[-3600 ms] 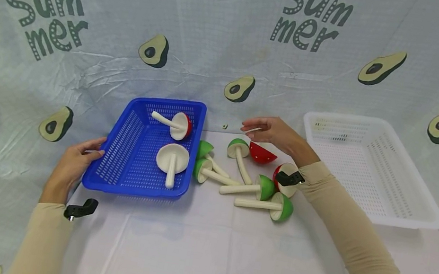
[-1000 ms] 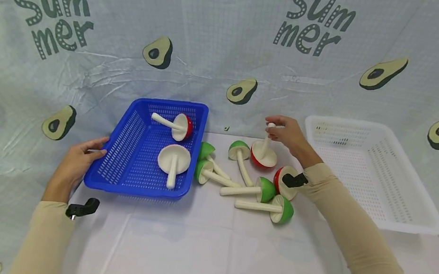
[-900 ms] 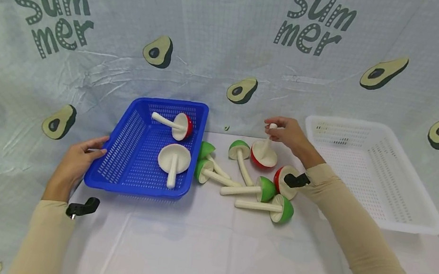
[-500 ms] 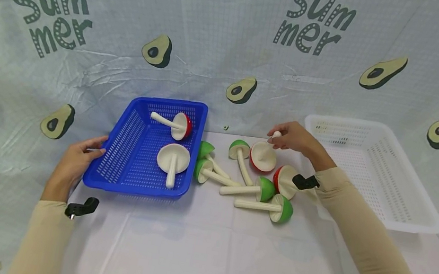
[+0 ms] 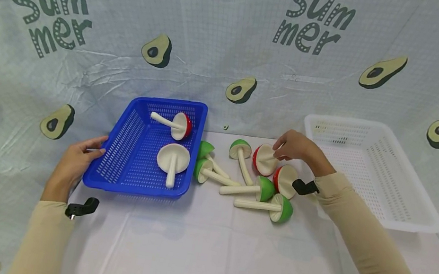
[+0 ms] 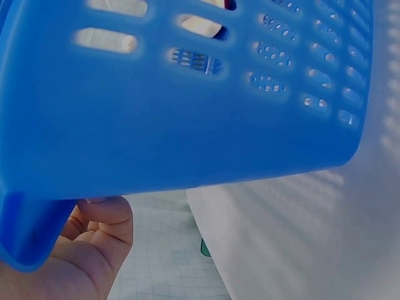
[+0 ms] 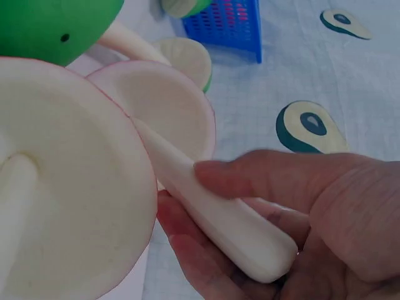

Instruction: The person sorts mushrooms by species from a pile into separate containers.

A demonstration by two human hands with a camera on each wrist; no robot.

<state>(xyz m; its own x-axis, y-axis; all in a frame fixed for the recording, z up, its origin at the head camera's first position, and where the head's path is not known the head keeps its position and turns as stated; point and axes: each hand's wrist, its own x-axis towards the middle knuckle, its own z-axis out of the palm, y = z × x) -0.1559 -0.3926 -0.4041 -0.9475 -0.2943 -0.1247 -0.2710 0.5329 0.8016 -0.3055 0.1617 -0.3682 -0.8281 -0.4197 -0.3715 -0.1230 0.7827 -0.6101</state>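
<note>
My right hand (image 5: 297,148) pinches the white stem of a red-capped toy mushroom (image 5: 263,160) between thumb and fingers. Its cap lies tilted on the table, pale underside facing up and right; in the right wrist view the stem (image 7: 212,203) runs into my fingers. My left hand (image 5: 74,163) holds the left rim of the blue basket (image 5: 196,152), and the left wrist view shows its curled fingers beneath the rim. Inside that basket lie two toy mushrooms, one red-capped (image 5: 186,127) and one showing its pale underside (image 5: 173,158). Another red-capped mushroom (image 5: 286,181) lies just in front of my right hand.
Several green-capped toy mushrooms (image 5: 264,189) lie between the baskets, some against the blue basket's right side. A white basket (image 5: 368,179) stands at the right, under and behind my right forearm. Avocado-patterned cloth (image 5: 236,29) rises behind the white table (image 5: 166,253).
My right hand has come down onto the red-capped mushroom and grasped its stem. The stem was upright and has tipped to the right, the hand moving right and lower. My left hand stays put.
</note>
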